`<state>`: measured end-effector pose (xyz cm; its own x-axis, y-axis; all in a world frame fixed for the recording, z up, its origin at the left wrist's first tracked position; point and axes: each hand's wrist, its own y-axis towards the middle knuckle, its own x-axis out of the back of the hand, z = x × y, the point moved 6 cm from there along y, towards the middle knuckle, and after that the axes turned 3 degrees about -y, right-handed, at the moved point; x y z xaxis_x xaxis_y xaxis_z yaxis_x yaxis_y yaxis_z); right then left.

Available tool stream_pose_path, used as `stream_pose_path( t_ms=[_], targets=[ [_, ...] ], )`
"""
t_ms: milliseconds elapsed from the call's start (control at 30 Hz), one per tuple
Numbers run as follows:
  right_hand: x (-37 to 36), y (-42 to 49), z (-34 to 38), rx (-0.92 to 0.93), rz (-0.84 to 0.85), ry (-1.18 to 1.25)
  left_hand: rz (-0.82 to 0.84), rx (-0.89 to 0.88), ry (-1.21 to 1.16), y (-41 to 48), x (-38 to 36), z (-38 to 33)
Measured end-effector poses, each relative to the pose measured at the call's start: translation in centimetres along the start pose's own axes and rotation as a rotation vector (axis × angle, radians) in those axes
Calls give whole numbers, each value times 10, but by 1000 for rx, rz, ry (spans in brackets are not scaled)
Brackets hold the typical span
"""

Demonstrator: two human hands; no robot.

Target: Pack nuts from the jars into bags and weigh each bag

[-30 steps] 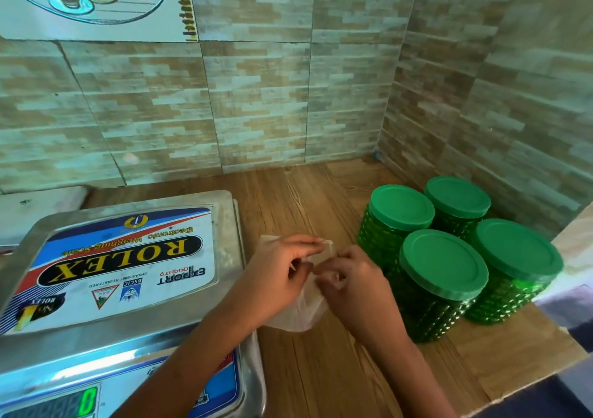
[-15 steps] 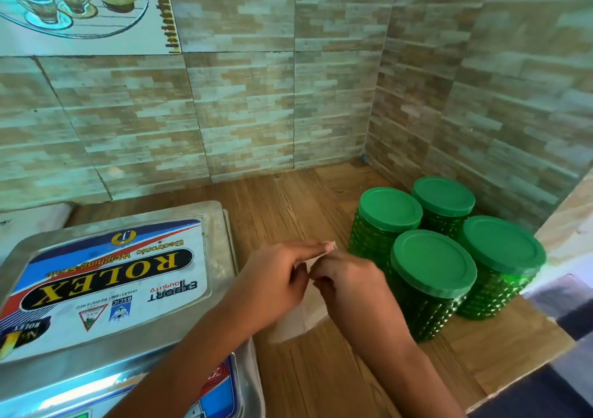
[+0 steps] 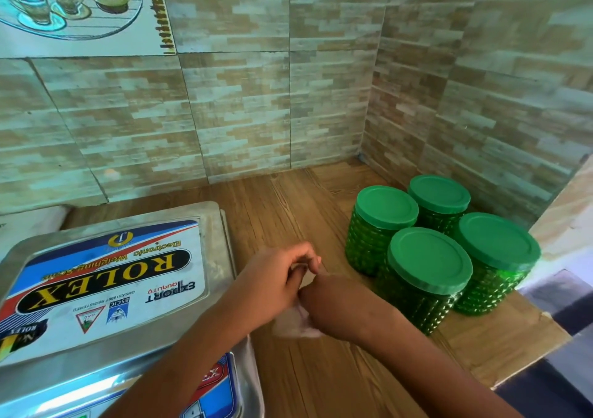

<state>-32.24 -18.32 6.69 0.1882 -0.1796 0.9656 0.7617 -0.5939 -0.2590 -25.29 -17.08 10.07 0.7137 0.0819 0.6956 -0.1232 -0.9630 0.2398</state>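
Observation:
A small clear plastic bag (image 3: pixel 293 324) hangs between both hands above the wooden counter (image 3: pixel 288 212). My left hand (image 3: pixel 276 282) pinches the bag's top edge with curled fingers. My right hand (image 3: pixel 333 305) grips the bag from the right; its fingers are mostly hidden behind the wrist. Several green studded jars with green lids stand closed at the right, the nearest one (image 3: pixel 423 270) just beside my right hand. The steel weighing scale (image 3: pixel 106 289) sits at the left, its platform bare.
Tiled walls close off the back and right side, forming a corner behind the jars. The counter's front-right edge (image 3: pixel 529 363) drops off near the jars. Bare wood lies between the scale and the jars.
The hands have drawn closer together and lower, bunching the bag so that less of it shows. The camera has tilted and shifted slightly; the jars and the scale stay put.

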Motion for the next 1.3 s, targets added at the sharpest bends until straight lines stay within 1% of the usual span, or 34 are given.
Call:
stream_pose_path(
  t_ms=[100, 167, 233, 300, 433, 500, 567, 667, 800, 900, 967, 1033, 1100, 1167, 1233, 1300],
  targets=[
    [-3, 5, 1, -15, 66, -32, 7, 37, 205, 1, -3, 8],
    [-3, 5, -1, -27, 63, -11, -4, 56, 282, 1, -2, 11],
    [0, 4, -3, -13, 38, 30, -7, 32, 267, 1, 1, 10],
    [3, 4, 0, 7, 51, 31, 1, -6, 186, 1, 2, 4],
    [-1, 7, 15, -13, 225, -108, 55, -22, 92, 5, -3, -5],
    [4, 8, 18, -47, 253, -155, 64, -33, 115, 6, -2, -7],
    [6, 10, 16, -69, 243, -151, 70, -44, 157, 6, 1, -7],
    [0, 17, 12, -96, 164, -68, 53, -25, 205, 6, 8, -1],
    [2, 19, 7, -159, 37, 38, 45, -52, 150, 8, 14, -3],
    [11, 4, 6, -144, 60, 188, 106, -62, 134, 11, 11, -13],
    [15, -8, 6, -133, 76, 234, 169, -30, 117, 12, 7, -16],
    [16, -15, 5, -159, 93, 242, 205, -28, 118, 13, 7, -19],
    [14, -19, 9, -144, 134, 162, 243, -39, 144, 12, 5, -24],
    [8, -17, 12, -148, 223, 101, 292, -45, 195, 11, 0, -28],
    [5, -11, 12, -199, 314, 5, 313, -41, 236, 10, -2, -29],
    [7, -7, 10, -219, 321, -27, 314, -35, 234, 8, -2, -28]
  ],
)
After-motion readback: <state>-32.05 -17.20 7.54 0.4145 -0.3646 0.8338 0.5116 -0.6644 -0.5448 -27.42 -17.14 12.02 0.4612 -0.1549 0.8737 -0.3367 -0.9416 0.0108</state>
